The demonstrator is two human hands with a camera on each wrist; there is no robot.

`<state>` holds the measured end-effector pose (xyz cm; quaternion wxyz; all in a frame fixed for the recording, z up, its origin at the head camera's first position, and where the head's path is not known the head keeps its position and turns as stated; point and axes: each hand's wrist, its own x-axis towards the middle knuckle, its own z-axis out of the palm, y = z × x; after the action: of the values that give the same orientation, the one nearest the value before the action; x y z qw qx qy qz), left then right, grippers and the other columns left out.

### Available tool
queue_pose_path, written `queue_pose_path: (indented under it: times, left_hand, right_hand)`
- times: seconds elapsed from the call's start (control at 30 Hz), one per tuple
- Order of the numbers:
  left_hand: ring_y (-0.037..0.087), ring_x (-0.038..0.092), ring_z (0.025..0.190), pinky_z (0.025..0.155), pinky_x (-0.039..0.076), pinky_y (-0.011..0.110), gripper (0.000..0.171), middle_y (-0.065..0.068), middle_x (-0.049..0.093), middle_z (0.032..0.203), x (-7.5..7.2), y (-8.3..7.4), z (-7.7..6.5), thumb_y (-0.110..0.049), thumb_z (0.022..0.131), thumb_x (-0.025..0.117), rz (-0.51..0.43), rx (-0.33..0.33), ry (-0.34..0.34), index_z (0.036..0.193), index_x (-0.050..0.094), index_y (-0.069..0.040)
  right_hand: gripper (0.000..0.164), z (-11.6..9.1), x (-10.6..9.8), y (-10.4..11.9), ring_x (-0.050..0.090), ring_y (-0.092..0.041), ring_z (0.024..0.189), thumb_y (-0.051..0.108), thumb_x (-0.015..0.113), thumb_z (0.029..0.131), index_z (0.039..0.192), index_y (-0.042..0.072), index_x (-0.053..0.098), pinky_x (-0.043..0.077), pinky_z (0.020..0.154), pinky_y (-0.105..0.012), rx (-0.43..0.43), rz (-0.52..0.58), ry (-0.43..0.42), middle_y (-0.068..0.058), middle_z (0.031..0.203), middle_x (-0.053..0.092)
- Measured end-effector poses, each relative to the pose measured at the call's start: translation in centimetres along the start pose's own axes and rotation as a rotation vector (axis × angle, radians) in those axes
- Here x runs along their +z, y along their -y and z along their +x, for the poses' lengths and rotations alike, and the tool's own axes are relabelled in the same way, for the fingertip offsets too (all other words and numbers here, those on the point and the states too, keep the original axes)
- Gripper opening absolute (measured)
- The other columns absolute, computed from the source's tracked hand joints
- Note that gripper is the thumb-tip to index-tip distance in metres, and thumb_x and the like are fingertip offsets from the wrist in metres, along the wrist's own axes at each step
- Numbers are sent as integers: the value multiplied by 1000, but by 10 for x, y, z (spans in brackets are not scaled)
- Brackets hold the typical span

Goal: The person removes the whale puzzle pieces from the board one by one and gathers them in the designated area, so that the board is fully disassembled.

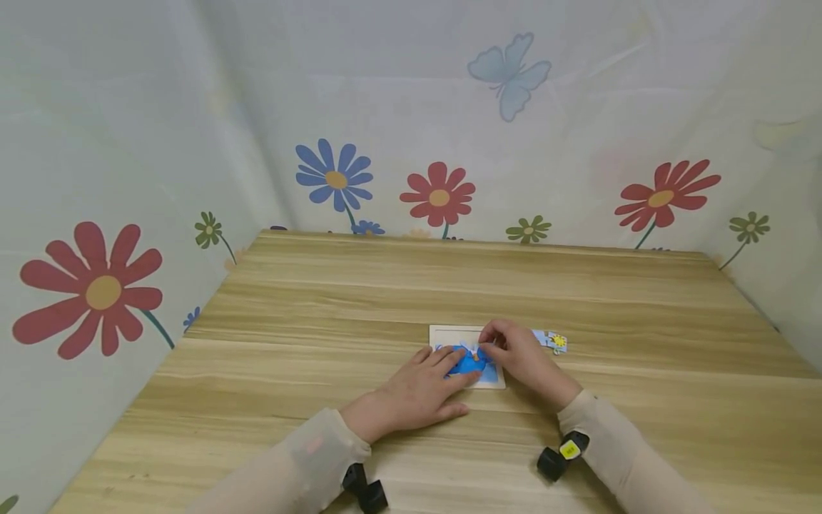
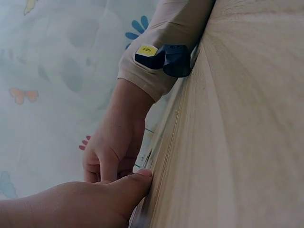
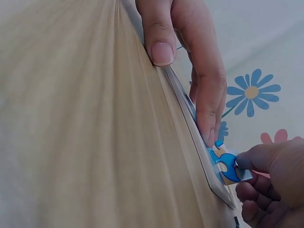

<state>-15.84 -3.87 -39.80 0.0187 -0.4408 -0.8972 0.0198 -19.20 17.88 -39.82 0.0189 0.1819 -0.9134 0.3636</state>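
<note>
A jigsaw board with a pale frame (image 1: 457, 330) lies flat on the table, partly filled with a blue picture (image 1: 467, 364). My left hand (image 1: 417, 389) rests across its left part, fingers stretched out and fingertips touching the picture. At the board's right side, my right hand (image 1: 523, 357) pinches a blue puzzle piece (image 3: 230, 162) between thumb and fingers. In the right wrist view this piece stands tilted over the board's surface, near the left fingertips. The left wrist view shows both hands close together, with the board mostly hidden.
Loose puzzle pieces (image 1: 557, 341), one with a yellow sun, lie right of the board, partly behind the right hand. The wood-grain table (image 1: 347, 285) extends around the board. A flowered curtain (image 1: 385, 93) hangs behind it. Both sleeves carry black wrist devices (image 1: 554, 462).
</note>
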Motion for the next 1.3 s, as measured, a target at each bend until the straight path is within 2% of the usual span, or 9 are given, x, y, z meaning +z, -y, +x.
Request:
queue_pose_path:
  times: [0.23,0.37,0.5,0.83,1.3]
  left_hand:
    - [27,35,142,111,35,50,55,8,36,155,0,0,0,-56,98,40,12,4,-13,148,38,-32]
    - [27,34,143,112,34,51,56,8,35,155,1,-1,2,-56,98,39,-5,3,-3,148,38,-31]
    - [26,33,143,113,33,51,56,8,34,156,1,-2,3,-56,98,39,-13,-9,13,148,37,-32]
    - [25,34,143,112,34,50,56,7,35,155,0,-3,2,-56,97,41,0,-8,-2,148,37,-33]
    - [25,32,144,114,32,49,56,6,33,156,-1,-2,1,-55,98,40,-12,-20,18,148,36,-33]
  right_hand:
    - [6,-1,-6,3,51,-12,73,12,63,92,93,6,63,44,65,-20,22,27,10,-2,83,62]
    - [6,-3,-13,5,51,-11,72,12,63,92,93,7,64,44,63,-20,33,31,12,-2,83,63]
    - [6,-4,-24,6,53,-11,75,13,63,93,94,7,64,45,67,-20,43,48,13,-4,86,64]
    - [8,-6,-46,3,52,-7,72,7,61,93,97,0,62,46,66,-19,4,115,8,-10,88,64]
    - [10,-14,-74,-1,48,-6,70,8,61,93,99,-1,63,43,59,-19,46,36,-16,-10,87,65]
